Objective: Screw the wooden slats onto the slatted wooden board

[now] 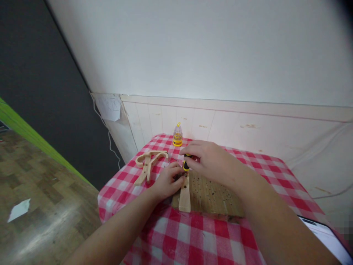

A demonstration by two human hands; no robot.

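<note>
Two hands meet over a wooden strip (184,200); the right hand (206,156) grasps a screwdriver (186,165), its tip hard to make out; the left hand (169,180) curls at the strip's edge, covering part of it, whether gripping or merely pressing one cannot tell; a board (215,195) lies beneath, partly hidden; hooks (147,167) sit just left of the left fingers; a phone (328,237), cut off, lies far right of them; beyond the fingertips, a case (178,138) stands near the table's (209,235) back edge; checked cloth (264,162) gives room rightward.
</note>
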